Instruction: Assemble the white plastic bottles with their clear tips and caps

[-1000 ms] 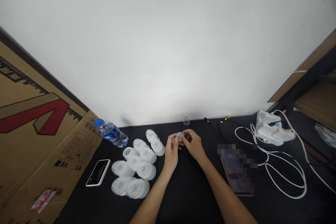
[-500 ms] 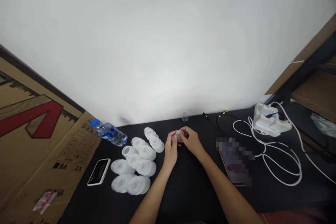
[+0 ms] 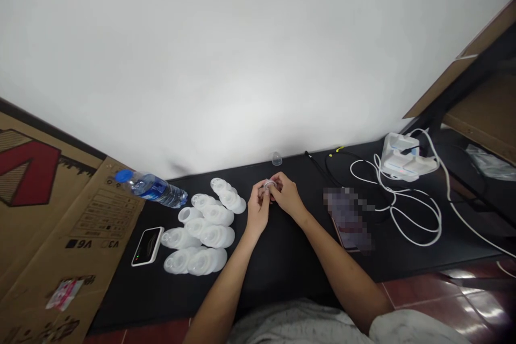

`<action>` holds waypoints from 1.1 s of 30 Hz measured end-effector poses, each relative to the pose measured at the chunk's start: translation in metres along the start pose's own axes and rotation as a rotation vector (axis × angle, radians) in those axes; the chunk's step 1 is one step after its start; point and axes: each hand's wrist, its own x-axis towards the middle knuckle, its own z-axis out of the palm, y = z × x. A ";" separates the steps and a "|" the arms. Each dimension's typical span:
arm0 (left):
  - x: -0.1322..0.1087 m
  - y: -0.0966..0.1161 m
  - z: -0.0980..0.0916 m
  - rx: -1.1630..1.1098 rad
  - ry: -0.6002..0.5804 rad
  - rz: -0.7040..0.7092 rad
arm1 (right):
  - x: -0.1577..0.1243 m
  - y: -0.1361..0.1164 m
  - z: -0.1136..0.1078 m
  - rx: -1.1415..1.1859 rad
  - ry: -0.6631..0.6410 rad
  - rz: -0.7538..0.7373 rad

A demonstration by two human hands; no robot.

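A small clear-and-white round plastic piece [image 3: 270,184] is pinched between my two hands above the black table [image 3: 282,258]. My left hand [image 3: 258,207] is closed round its left side, thumb up. My right hand [image 3: 287,196] grips it from the right, with fingers bent over it. To the left of my hands, several translucent white bottles [image 3: 217,236] lie or stand close together in rows. A small clear dome cap [image 3: 277,159] sits beyond my hands, near the wall.
A water bottle [image 3: 155,188] with a blue cap lies at the left, near a white-rimmed device [image 3: 148,246] and a cardboard box [image 3: 97,209]. On the right are a blurred-out phone [image 3: 347,220], white cables [image 3: 417,236] and a white power strip [image 3: 401,157].
The camera view has tilted down and shifted, so the table's front edge and grey clothing now show. Both hands still hold the small piece, with the fingers slightly moved.
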 end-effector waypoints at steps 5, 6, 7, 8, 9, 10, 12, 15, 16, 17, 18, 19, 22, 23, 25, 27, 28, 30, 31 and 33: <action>-0.002 -0.001 -0.004 0.090 -0.063 0.052 | -0.001 0.004 0.002 0.128 -0.044 0.048; -0.002 -0.001 -0.005 0.111 -0.071 0.062 | -0.001 0.005 0.003 0.150 -0.036 0.059; -0.002 -0.001 -0.006 0.133 -0.072 0.073 | -0.001 0.006 0.004 0.166 -0.023 0.062; -0.002 -0.001 -0.007 0.159 -0.071 0.084 | -0.001 0.007 0.005 0.173 -0.005 0.059; -0.002 0.000 -0.008 0.187 -0.070 0.095 | -0.001 0.007 0.006 0.171 0.009 0.051; -0.002 0.000 -0.009 0.213 -0.066 0.105 | -0.001 0.008 0.007 0.162 0.020 0.042; -0.002 0.001 -0.010 0.246 -0.062 0.116 | -0.001 0.008 0.008 0.134 0.034 0.027; -0.002 0.002 -0.011 0.235 -0.058 0.110 | -0.001 0.006 0.008 0.100 0.042 0.018; -0.002 0.002 -0.011 0.231 -0.059 0.107 | -0.002 0.006 0.008 0.094 0.045 0.014; -0.002 0.002 -0.011 0.232 -0.061 0.106 | -0.002 0.005 0.009 0.091 0.049 0.009; -0.002 0.002 -0.012 0.237 -0.064 0.107 | -0.003 0.004 0.009 0.088 0.054 0.004; -0.002 0.001 -0.012 0.241 -0.070 0.109 | -0.003 0.003 0.009 0.086 0.058 0.001; -0.003 0.000 -0.012 0.235 -0.077 0.121 | -0.004 0.002 0.010 0.075 0.068 0.011; -0.003 -0.001 -0.012 0.226 -0.076 0.123 | -0.004 0.002 0.010 0.070 0.071 0.015; -0.003 -0.001 -0.011 0.207 -0.069 0.120 | -0.004 0.002 0.010 0.066 0.080 0.014; -0.002 -0.002 -0.011 0.182 -0.065 0.097 | -0.004 0.003 0.010 0.071 0.082 0.015; -0.002 -0.002 -0.011 0.165 -0.065 0.081 | -0.003 0.004 0.009 0.077 0.077 0.019; -0.001 -0.002 -0.011 0.128 -0.072 0.051 | -0.003 0.004 0.008 0.074 0.060 0.022; 0.000 -0.001 -0.011 0.111 -0.078 0.042 | -0.002 0.004 0.007 0.064 0.052 0.018; 0.001 0.000 -0.012 0.081 -0.096 0.034 | -0.002 0.003 0.005 0.040 0.046 0.005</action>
